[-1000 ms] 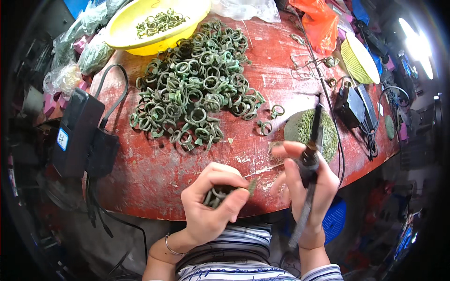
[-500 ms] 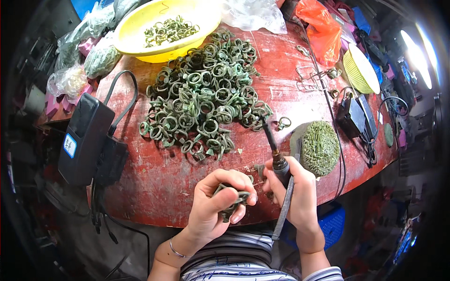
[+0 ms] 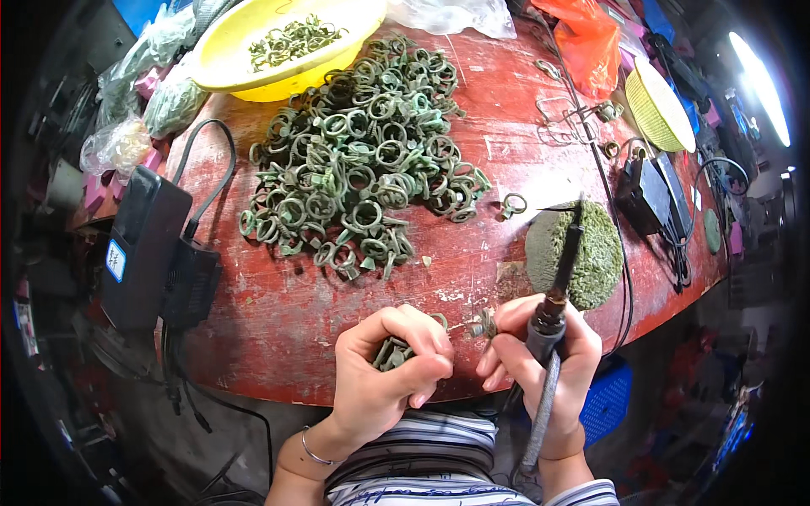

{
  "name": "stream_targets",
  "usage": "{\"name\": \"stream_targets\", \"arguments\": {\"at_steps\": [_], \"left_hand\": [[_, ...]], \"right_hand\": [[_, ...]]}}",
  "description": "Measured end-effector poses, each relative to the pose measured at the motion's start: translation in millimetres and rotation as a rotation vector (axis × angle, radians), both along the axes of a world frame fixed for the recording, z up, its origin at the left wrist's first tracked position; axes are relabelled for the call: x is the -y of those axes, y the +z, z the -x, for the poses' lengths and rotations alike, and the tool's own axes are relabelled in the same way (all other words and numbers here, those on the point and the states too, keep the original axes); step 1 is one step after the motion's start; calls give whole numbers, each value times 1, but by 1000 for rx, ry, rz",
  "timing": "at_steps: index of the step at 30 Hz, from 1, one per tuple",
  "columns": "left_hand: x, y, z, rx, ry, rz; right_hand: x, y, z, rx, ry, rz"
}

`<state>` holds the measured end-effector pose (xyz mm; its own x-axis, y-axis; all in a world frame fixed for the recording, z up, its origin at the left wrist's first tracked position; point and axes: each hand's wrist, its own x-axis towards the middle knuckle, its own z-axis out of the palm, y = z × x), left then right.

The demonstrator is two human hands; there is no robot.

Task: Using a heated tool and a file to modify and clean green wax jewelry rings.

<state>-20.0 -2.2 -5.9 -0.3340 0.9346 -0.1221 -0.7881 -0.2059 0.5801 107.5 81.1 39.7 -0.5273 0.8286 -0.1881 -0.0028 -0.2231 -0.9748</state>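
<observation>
My left hand [image 3: 386, 371] is closed around a small bunch of green rings [image 3: 390, 352] at the near edge of the red table [image 3: 278, 320]. My right hand [image 3: 548, 363] grips a black corded hand tool [image 3: 558, 282], tip pointing away over a round green pad [image 3: 591, 249], and its fingertips pinch a small ring piece [image 3: 484, 324]. A big heap of green rings [image 3: 363, 177] lies mid-table. One loose ring [image 3: 511, 204] sits to the heap's right.
A yellow bowl [image 3: 228, 59] with more rings stands at the back left. A black power box [image 3: 139, 244] with cable sits at the left edge. A black adapter [image 3: 645, 194], yellow basket [image 3: 660, 110], orange bag [image 3: 591, 42] and wire bits lie to the right.
My hands have drawn together at the table's near edge. The tool has tilted so its tip points out over the green pad, and my right fingers now pinch a small ring piece.
</observation>
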Motion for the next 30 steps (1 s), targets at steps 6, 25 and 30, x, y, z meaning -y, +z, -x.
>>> {"name": "stream_targets", "arguments": {"at_steps": [6,25,30], "left_hand": [[-2,15,-9,-292,-39,223],[-8,9,-9,-1089,148,224],[-9,11,-13,-1130,128,217]], "right_hand": [[6,-1,-10,-161,-9,44],[3,6,-42,56,-214,113],[1,-5,-42,113,-367,-59]]}}
